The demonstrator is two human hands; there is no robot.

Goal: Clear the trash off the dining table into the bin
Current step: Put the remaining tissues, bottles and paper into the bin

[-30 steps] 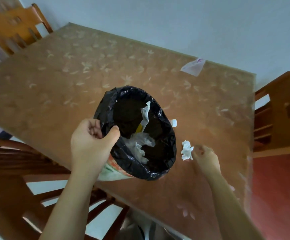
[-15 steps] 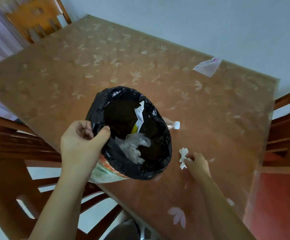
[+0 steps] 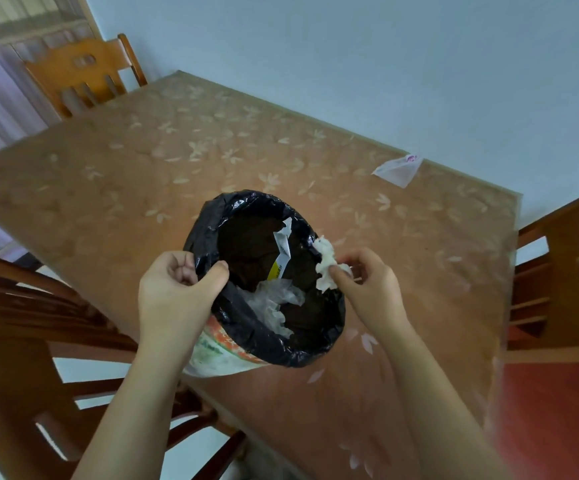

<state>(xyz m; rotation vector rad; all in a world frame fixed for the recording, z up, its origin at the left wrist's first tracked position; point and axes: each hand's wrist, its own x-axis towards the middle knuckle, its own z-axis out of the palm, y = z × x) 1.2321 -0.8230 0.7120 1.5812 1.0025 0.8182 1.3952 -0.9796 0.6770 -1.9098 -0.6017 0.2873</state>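
With the left hand (image 3: pixel 177 296) gripping the bin (image 3: pixel 264 282) rim, the right hand (image 3: pixel 367 285) pinches a tissue (image 3: pixel 326 268) over the opening; it likely needs releasing next, then the wrapper (image 3: pixel 399 169) on the counter (image 3: pixel 142 174).

Bin outer wall (image 3: pixel 212 355), below the left hand (image 3: pixel 177 296): green lettering and an orange band of print; too blurred to read.
Paper strip inside the bin (image 3: pixel 281 251), between the two hands: a yellow patch bearing dark marks, perhaps small print; illegible.
Plastic wrapper on the table (image 3: pixel 399 169), well beyond the right hand (image 3: pixel 371 289), near the far edge: a pink or purple printed mark at one corner; no letters can be made out.
Crumpled tissue (image 3: pixel 326 268), at the right hand's fingertips: plain white, no print visible.
Legible text overall: none can be read.
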